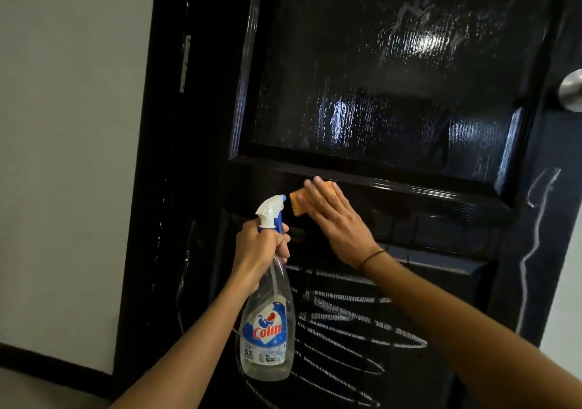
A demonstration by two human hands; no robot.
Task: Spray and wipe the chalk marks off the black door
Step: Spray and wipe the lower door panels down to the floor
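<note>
The black door (378,100) fills the view; its upper panel shines wet. White chalk scribbles (343,317) cover the lower panel, and a chalk line (535,235) runs down the right stile. My left hand (261,251) grips the neck of a clear spray bottle (267,330) with a blue and white trigger head, its nozzle aimed at the door. My right hand (333,219) lies flat, fingers straight, pressing an orange cloth (297,204) against the rail between the two panels.
A silver door knob (571,90) sticks out at the right edge. The black door frame (170,156) meets a light grey wall (69,125) on the left, with a dark skirting board (47,364) along the floor.
</note>
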